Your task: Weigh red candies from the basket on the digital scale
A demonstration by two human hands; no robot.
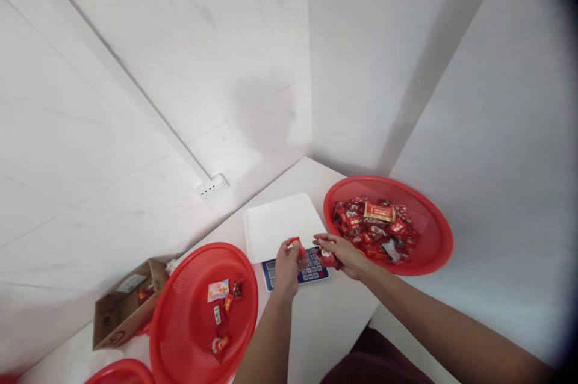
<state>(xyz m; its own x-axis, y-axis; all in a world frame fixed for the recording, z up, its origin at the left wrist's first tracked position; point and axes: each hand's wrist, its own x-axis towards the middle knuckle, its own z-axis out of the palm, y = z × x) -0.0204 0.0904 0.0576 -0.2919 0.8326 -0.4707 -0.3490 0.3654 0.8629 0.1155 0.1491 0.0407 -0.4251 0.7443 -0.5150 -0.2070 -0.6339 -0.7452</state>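
Observation:
My left hand (pixel 286 268) is closed, with a small red-wrapped candy (pixel 297 243) pinched between thumb and fingers. Dark red candy packets (pixel 329 259) sit in my right hand (pixel 344 253), whose fingers curl round them; how many is hard to make out. Both hands hover over the blue keypad (pixel 311 274) of a weighing scale with a white pan (pixel 280 221). Just right of my right hand stands a red plastic basket (pixel 431 215) filled with mixed wrapped candies (pixel 374 229). Left of my left hand, another red basket (pixel 180 312) holds several wrapped candies (pixel 220 345).
An open cardboard box (pixel 121 318) with some red packets inside stands at the far left of the white table (pixel 325 318). Part of a further red basket (pixel 121 372) shows at the bottom edge. Walls meet behind the table, with a power socket (pixel 212 187) on the left one.

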